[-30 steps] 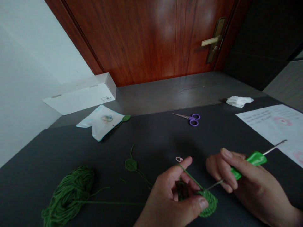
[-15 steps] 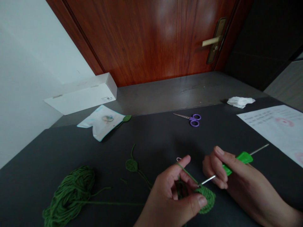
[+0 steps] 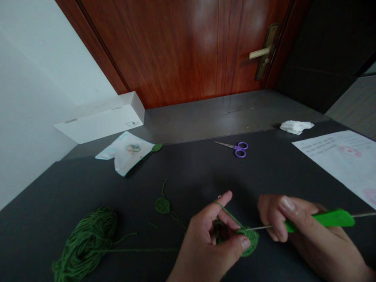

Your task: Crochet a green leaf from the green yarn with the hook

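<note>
My left hand [image 3: 210, 239] pinches a green crocheted piece [image 3: 250, 239] between thumb and fingers, with a strand of yarn running taut over the raised index finger. My right hand [image 3: 296, 223] is closed around the green handle of a crochet hook [image 3: 331, 219]. The hook's metal shaft reaches left to the top edge of the crocheted piece, where its tip meets the yarn. From a skein of green yarn [image 3: 86, 243] at the lower left, a strand leads toward my left hand. A small crocheted leaf [image 3: 162, 205] with yarn tails lies between skein and hand.
Purple-handled scissors [image 3: 240, 149] lie beyond my hands. A plastic pouch [image 3: 126, 152] and another green leaf [image 3: 157, 147] are at the back left, near a white box [image 3: 102, 121]. Crumpled tissue [image 3: 296, 126] and a printed sheet [image 3: 340, 156] lie on the right.
The crochet hook has swung from a steep slant to nearly level, its handle now farther right and lower. My right hand has turned with it; the left hand has shifted slightly left.
</note>
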The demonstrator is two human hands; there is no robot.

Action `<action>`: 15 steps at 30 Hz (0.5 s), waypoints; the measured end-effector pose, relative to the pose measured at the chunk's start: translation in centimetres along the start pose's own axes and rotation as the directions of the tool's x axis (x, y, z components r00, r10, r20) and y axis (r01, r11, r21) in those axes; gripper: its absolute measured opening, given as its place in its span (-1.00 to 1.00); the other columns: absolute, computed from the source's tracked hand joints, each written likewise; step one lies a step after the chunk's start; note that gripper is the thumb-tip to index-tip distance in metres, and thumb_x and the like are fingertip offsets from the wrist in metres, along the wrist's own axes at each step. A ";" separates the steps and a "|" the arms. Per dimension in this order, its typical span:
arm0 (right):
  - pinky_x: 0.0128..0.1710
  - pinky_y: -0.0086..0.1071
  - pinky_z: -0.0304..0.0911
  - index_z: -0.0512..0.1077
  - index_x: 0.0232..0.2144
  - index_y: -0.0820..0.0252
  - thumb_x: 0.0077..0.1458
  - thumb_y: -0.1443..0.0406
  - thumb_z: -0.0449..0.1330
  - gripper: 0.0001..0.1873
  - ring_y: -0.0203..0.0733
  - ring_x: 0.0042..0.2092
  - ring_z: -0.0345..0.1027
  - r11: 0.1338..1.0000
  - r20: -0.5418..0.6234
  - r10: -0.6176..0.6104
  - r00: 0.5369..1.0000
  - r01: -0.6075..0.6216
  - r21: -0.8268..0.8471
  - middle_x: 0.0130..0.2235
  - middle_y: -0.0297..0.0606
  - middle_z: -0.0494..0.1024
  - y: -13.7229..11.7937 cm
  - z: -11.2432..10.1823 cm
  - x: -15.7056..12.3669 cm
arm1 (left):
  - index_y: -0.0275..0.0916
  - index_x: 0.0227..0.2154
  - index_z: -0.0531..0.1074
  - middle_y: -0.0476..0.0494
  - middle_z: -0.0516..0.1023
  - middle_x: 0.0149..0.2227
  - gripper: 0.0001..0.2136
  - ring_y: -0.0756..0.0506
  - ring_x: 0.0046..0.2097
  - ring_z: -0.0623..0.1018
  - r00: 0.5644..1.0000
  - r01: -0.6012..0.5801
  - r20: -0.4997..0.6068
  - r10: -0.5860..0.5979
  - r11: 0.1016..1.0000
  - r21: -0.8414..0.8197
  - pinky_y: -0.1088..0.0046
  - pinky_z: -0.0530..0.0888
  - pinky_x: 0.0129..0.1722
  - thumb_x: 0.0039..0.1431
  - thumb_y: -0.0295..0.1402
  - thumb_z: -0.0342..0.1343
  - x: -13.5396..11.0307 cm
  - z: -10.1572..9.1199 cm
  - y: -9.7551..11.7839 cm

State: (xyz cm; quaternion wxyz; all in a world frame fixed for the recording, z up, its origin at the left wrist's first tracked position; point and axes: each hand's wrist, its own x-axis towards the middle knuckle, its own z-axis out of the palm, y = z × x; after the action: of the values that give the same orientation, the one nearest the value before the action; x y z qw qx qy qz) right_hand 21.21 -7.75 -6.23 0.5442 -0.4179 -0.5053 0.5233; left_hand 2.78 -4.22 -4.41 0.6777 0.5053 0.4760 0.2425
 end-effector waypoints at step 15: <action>-0.32 -0.24 0.28 0.33 -0.46 0.11 0.40 0.14 -0.25 -0.50 -0.19 -0.47 0.33 0.413 0.369 -0.548 0.750 0.627 -0.661 -0.52 -0.27 0.43 1.7 0.9 -0.9 | -0.08 0.03 0.47 -0.06 0.59 -0.39 -0.54 -0.09 -0.39 0.45 0.901 -0.192 -0.322 0.291 0.933 0.305 0.37 0.37 -0.28 0.00 -0.46 0.21 -1.2 0.7 -0.1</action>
State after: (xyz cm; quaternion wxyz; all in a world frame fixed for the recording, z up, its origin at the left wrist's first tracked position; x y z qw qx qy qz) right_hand 20.13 -8.56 -7.89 0.4430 -0.3740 -0.8126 0.0594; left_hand 2.80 -5.58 -4.02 0.4687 0.5935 0.5537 0.3484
